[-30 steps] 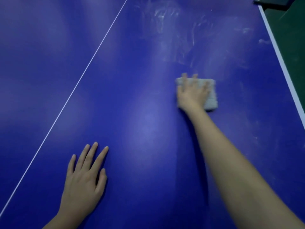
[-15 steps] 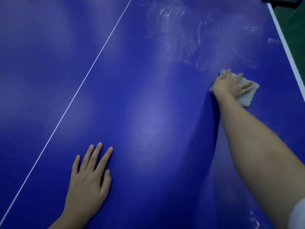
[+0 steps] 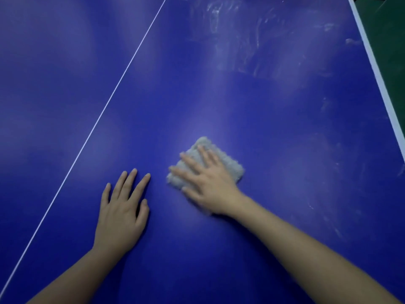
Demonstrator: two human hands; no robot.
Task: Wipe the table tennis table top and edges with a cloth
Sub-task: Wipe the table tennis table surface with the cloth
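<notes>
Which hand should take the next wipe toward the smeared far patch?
Right. The right hand lies flat on the cloth, nearer the smears. The left hand is bare, braced flat on the table top.

The place was a table tennis room or sports hall. A broad blue table top [image 3: 252,102] filled nearly the whole view, with a thin white centre line [image 3: 122,80] running from near left to far middle and a white border stripe [image 3: 377,73] along its right edge. Beyond that edge lay dark green flooring [image 3: 392,29], the kind used in sports halls.
</notes>
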